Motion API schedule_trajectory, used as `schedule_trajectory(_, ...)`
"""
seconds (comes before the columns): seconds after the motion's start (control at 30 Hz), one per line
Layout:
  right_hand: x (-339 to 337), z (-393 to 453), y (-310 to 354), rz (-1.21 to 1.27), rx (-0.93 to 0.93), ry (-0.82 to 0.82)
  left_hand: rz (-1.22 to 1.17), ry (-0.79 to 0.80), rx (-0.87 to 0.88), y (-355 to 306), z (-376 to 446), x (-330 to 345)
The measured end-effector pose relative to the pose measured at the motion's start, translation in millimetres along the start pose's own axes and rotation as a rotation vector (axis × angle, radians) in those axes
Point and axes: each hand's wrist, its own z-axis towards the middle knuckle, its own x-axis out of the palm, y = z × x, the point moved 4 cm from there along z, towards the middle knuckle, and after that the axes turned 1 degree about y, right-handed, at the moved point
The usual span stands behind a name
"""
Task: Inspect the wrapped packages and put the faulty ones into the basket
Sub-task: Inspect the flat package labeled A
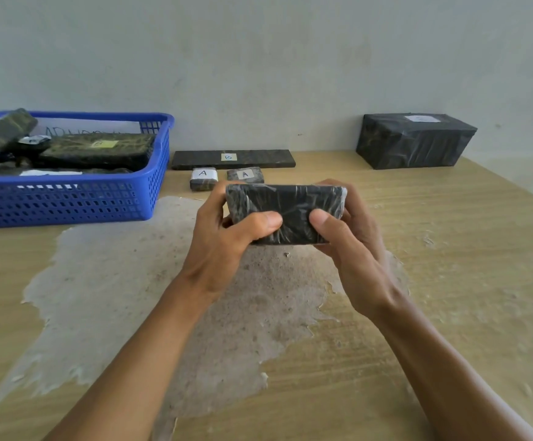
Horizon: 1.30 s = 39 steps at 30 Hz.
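Observation:
I hold a dark package (286, 202) wrapped in clear film above the middle of the table. My left hand (224, 246) grips its left end with the thumb on the near face. My right hand (351, 246) grips its right end the same way. The blue plastic basket (68, 202) stands at the back left with several dark wrapped packages inside. Behind my hands lie a long flat package labelled B (233, 159) and two small packages labelled A (204, 179) (245, 175). A large dark wrapped box (414, 141) sits at the back right.
The wooden table (465, 249) has a wide patch of peeled, worn surface (131, 281) under my arms. A pale wall runs close behind the table's far edge. The table's right edge slants away at the far right.

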Motion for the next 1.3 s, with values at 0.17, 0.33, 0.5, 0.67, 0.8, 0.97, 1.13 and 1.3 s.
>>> schedule_trajectory(0.17,0.3,1.0,-1.6,-0.002,0.0,-0.017,0.02,0.034,-0.063,2.3,-0.2,2.3)
schedule_trajectory(0.33,1.4,0.6,-2.9,0.01,-0.008,-0.022,-0.015,-0.019,-0.05,-1.3,-0.2,4.0)
schedule_trajectory(0.5,1.0,0.4,-2.4,0.008,-0.013,-0.058,-0.013,-0.059,-0.016,0.4,-1.3,5.5)
schedule_trajectory(0.67,-2.3,0.4,-0.8,0.044,-0.002,-0.12,0.033,-0.004,-0.019,3.3,-1.5,7.3)
schedule_trajectory(0.8,-2.7,0.3,-0.3,0.03,-0.005,-0.145,0.047,0.018,-0.005,3.9,-0.1,7.1)
schedule_trajectory(0.97,0.2,0.7,-3.5,0.015,-0.013,-0.046,0.081,-0.041,0.026,3.7,-0.9,4.5)
schedule_trajectory(1.13,-0.4,-0.3,-5.0,-0.055,-0.039,0.009,0.103,-0.034,0.022,2.0,0.6,1.2)
schedule_trajectory(1.3,-2.0,-2.2,-2.0,-0.065,-0.052,-0.03,0.094,0.067,0.003,0.9,0.7,2.9)
